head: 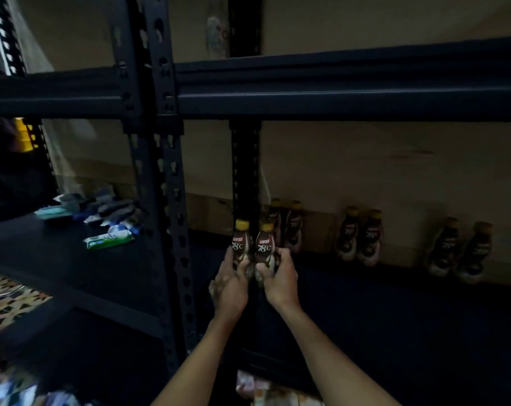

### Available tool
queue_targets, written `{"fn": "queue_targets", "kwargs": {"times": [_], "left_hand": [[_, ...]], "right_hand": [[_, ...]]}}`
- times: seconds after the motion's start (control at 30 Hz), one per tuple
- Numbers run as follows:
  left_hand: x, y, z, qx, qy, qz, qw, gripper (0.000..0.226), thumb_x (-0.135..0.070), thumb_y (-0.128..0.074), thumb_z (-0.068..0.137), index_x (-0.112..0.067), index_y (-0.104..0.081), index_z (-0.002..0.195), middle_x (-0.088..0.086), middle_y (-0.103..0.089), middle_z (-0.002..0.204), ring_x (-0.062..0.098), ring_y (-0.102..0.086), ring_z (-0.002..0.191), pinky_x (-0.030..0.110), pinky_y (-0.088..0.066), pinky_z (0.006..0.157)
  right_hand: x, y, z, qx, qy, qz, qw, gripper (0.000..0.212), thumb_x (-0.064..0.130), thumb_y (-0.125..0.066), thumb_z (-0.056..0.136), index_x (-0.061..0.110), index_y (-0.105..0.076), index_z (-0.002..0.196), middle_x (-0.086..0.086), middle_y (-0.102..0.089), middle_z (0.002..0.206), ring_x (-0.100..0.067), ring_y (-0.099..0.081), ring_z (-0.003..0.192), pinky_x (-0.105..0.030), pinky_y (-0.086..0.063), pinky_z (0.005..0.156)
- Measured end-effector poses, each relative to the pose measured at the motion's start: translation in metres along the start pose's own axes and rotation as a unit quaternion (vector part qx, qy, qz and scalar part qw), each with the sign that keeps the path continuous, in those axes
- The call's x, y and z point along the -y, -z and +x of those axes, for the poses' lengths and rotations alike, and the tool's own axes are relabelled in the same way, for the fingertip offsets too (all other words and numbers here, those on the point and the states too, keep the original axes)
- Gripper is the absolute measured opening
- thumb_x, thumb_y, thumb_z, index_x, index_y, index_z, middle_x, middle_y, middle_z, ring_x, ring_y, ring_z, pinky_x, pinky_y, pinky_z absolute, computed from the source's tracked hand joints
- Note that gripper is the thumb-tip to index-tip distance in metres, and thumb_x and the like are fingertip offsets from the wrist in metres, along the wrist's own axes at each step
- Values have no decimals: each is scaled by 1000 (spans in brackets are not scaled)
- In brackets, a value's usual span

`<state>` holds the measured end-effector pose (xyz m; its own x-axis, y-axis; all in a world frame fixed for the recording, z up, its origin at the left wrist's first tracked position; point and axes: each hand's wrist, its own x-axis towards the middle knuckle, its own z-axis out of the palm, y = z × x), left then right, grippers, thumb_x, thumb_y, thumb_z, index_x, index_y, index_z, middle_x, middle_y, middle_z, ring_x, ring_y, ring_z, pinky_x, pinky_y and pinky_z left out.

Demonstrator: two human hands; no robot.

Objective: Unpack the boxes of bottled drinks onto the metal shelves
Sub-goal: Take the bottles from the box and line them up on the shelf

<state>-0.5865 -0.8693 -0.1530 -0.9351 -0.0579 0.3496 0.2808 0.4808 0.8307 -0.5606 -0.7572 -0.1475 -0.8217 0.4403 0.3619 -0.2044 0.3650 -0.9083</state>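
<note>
Clutching a bottle (pixel 242 244) in left hand (pixel 229 284) and another in right hand (pixel 279 276), we might topple the pair (pixel 288 227) behind.

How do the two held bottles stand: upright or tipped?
Upright: left bottle and right bottle have caps on top, left hand and right hand gripping their lower halves.

— The two held ones?
— The left bottle (pixel 242 246) and right bottle (pixel 265 248), brown with yellow caps, are upright, side by side, over the metal shelf (pixel 394 312).
— Others?
— A near pair (pixel 293 230), middle pair (pixel 370 238) and far pair (pixel 476 253) stand along its back.
</note>
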Motion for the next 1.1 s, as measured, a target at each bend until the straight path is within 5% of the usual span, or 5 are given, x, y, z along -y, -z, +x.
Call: {"fn": "queue_targets", "kwargs": {"times": [0.23,0.5,0.73,0.9,1.1], "left_hand": [[5,-6,27,19,41,-25,999,53,-53,-32,102,-49,-15,153,-1,-46,147,28,-50,128,51,-35,110],[7,-6,34,32,61,23,997,56,-55,-28,102,-42,-13,155,4,-47,148,30,-50,130,55,-33,110],[6,-9,34,37,64,21,997,57,-55,-27,102,-42,-8,155,1,-45,151,29,-50,130,54,-30,111],[6,-8,28,37,76,-23,996,65,-62,-27,99,-41,-2,155,0,-33,158,34,-40,138,51,-21,113],[-12,7,-14,2,44,34,998,56,-42,-24,106,-23,-10,157,12,-27,157,31,-36,138,48,-28,111]], "right_hand": [[-9,-24,20,-17,-4,13,1000,41,18,-72,90,39,-43,111,4,-58,122,-16,-57,117,-39,-54,98],[-11,-26,17,-23,4,23,999,42,20,-71,92,37,-43,117,2,-56,128,-13,-56,119,-10,-45,81],[-11,-25,16,-17,-13,14,1000,45,22,-72,92,36,-44,125,4,-53,132,-13,-51,124,-9,-38,81],[-4,-20,7,-32,-34,6,999,69,32,-73,90,28,-35,148,4,-42,138,-8,-42,124,-21,-38,91],[7,14,-33,-16,-32,-33,999,62,33,-55,102,26,-26,156,-4,-35,157,-21,-36,142,-28,-34,104]]}}
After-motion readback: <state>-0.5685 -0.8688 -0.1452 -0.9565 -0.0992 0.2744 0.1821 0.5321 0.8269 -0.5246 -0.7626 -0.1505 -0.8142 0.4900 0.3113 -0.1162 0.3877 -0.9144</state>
